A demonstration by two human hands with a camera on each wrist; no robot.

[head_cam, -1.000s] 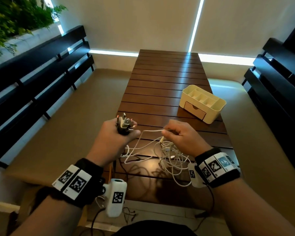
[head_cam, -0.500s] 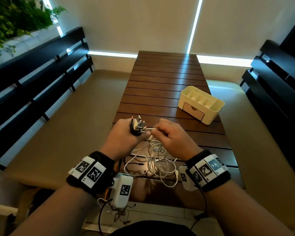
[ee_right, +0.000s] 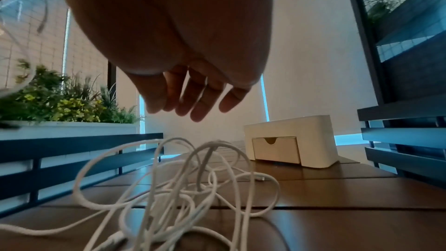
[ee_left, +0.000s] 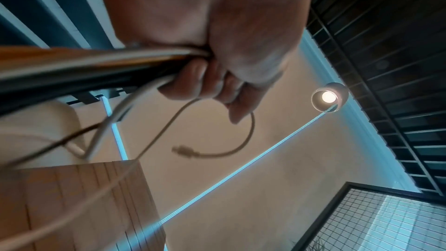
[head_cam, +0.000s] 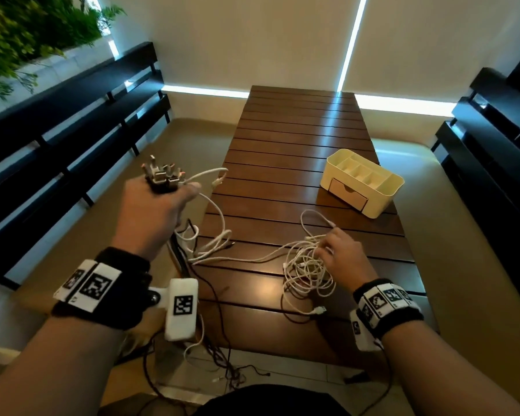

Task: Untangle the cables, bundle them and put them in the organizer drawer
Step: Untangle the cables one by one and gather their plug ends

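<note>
Left hand (head_cam: pixel 153 205) raised off the left edge of the worktop (head_cam: pixel 300 139), clenched on a clutch of plug ends (head_cam: pixel 162 177), with several leads trailing down from the fist to the slats. Right hand (head_cam: pixel 341 259) low over the white cable tangle (head_cam: pixel 308 271), fingers (ee_right: pixel 200 100) loosely spread and gripping nothing, just above the loops in the wrist view. One pale strand running along the slats from the left-hand leads across to the tangle, so the stretch between the two hands lies left to right. Organizer (head_cam: pixel 362 183) beyond and slightly right of the tangle, drawer (head_cam: pixel 347 193) closed. Nearer to both tangle and drawer: the right hand. Likely next, a fresh grasp on the loops to pull that strand free.
</note>
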